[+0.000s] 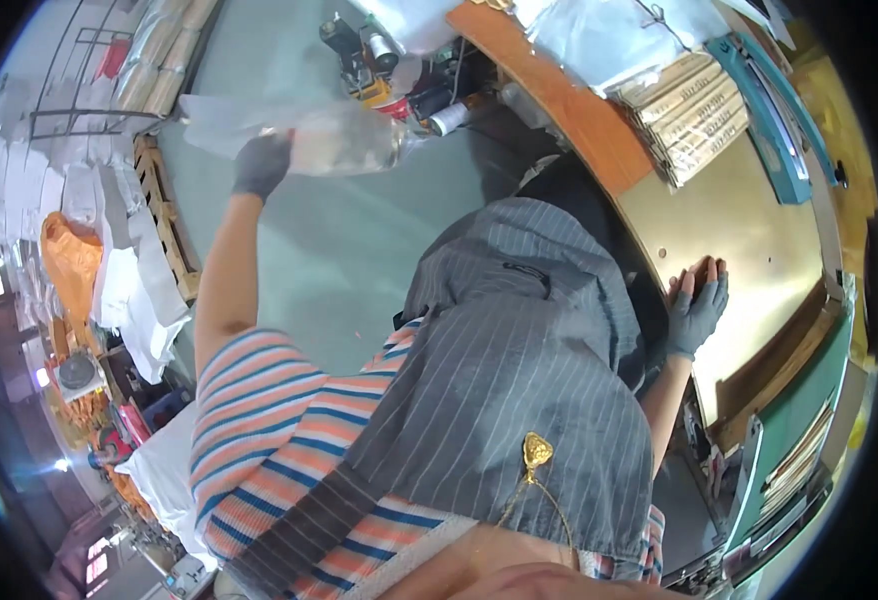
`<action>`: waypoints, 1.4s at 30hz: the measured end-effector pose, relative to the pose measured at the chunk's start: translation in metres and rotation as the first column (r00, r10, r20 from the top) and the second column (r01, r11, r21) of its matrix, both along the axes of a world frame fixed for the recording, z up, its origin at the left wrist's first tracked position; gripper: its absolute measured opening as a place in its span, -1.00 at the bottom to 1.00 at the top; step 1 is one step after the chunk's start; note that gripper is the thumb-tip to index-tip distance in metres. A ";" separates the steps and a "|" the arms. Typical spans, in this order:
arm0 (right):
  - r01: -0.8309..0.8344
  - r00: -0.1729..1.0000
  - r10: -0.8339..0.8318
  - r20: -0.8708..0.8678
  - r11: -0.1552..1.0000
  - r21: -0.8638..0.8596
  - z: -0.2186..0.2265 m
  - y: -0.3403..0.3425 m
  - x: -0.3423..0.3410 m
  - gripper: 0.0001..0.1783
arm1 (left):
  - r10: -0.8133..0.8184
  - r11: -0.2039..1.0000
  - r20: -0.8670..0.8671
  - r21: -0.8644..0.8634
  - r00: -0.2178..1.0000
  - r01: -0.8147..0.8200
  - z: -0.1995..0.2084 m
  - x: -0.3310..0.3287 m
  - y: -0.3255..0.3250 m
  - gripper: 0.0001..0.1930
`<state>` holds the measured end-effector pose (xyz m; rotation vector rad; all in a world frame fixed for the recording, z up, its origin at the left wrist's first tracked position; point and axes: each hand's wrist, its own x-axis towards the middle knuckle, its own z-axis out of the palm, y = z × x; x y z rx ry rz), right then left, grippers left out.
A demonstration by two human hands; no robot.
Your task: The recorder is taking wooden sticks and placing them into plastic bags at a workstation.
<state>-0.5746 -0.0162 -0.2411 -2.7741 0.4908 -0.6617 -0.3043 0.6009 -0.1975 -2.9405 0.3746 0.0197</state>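
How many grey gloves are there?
2: one glove on the left hand, holding the clear plastic bag; one glove on the right hand, over the tan tabletop. More could be hidden.

Dark printing in repeated short rows across beige packet stack, ahead of right hand; letters small and slanted, wording not legible. Blue folder, just right of stack and also ahead of right hand: pale panel, any writing too small. Clear plastic bag in left hand's grip: glare and blur, lettering cannot be told.
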 end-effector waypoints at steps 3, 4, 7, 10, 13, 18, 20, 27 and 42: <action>0.012 1.000 -0.012 -0.024 1.000 0.000 0.002 -0.001 -0.005 -0.49 | -0.020 0.997 0.052 -0.075 0.998 0.024 0.013 -0.038 -0.003 -0.52; -0.011 0.999 0.011 -0.037 1.000 -0.002 0.003 -0.002 -0.005 -0.49 | -0.034 0.994 0.105 -0.100 0.994 0.045 0.017 -0.052 -0.007 -0.54; -0.006 0.997 0.005 -0.079 1.000 -0.013 0.006 -0.006 -0.004 -0.48 | 0.057 0.968 0.158 -0.250 0.986 -0.016 0.027 -0.064 -0.027 -0.59; 0.003 0.996 -0.002 -0.088 1.000 0.001 0.003 -0.007 -0.003 -0.50 | -0.198 0.911 0.239 -0.312 0.951 0.269 0.021 -0.052 -0.075 -0.70; 0.076 0.993 -0.059 -0.100 0.982 0.176 0.011 0.008 0.012 -0.56 | -0.210 0.734 0.343 -0.564 0.916 0.379 -0.006 -0.051 -0.139 -0.77; -0.252 0.933 0.359 -0.025 0.700 0.668 0.068 0.113 0.066 -0.52 | -0.156 0.563 -0.011 -0.822 0.988 0.080 0.013 -0.062 -0.229 -0.64; -0.526 0.783 0.621 -0.014 0.676 0.516 0.082 0.156 0.097 -0.38 | -0.208 0.609 -0.086 -0.791 0.974 0.060 0.015 -0.072 -0.246 -0.61; -0.482 0.765 0.639 -0.088 0.657 0.580 0.030 0.215 0.144 -0.49 | -0.413 0.646 0.146 -0.648 0.899 0.403 0.077 -0.084 -0.218 -0.63; -0.452 0.857 0.504 0.109 0.634 0.627 0.071 0.203 0.183 -0.60 | 0.238 0.761 0.063 -0.632 0.969 -0.146 0.069 -0.073 -0.087 -0.57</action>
